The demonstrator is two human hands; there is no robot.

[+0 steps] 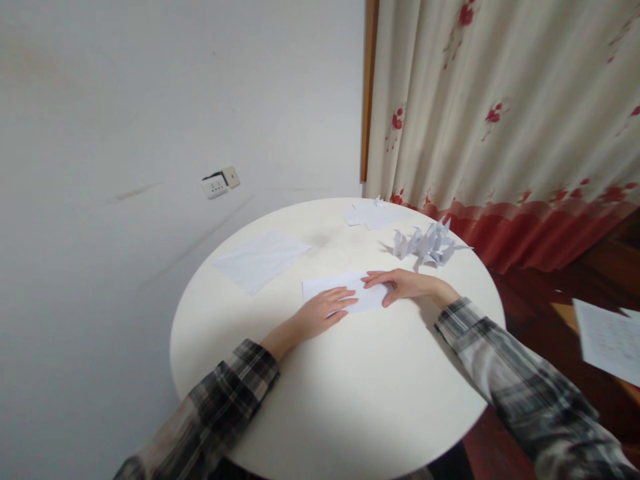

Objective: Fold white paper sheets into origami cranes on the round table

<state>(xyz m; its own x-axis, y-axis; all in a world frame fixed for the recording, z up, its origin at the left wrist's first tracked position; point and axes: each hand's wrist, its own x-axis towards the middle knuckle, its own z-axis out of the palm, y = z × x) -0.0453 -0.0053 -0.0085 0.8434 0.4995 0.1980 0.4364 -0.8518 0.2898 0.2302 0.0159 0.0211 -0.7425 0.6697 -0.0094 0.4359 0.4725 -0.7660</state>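
A folded sheet of white paper [320,285] lies flat near the middle of the round table, its long side running left to right. My left hand [323,312] rests on its lower left part, palm down with the fingers stretched out. On its right part lies my right hand [400,285], fingers extended to the left and the thumb apart, touching the paper. Parts of the sheet are hidden under both hands. Just beyond my right hand stands a cluster of folded white paper cranes [430,245].
The round white table [350,400] stands by a wall with a power socket [215,187]. A creased paper sheet [263,259] lies at the left, and more white paper [375,215] at the far edge. A floral curtain [500,133] hangs at right, above written sheets [607,340].
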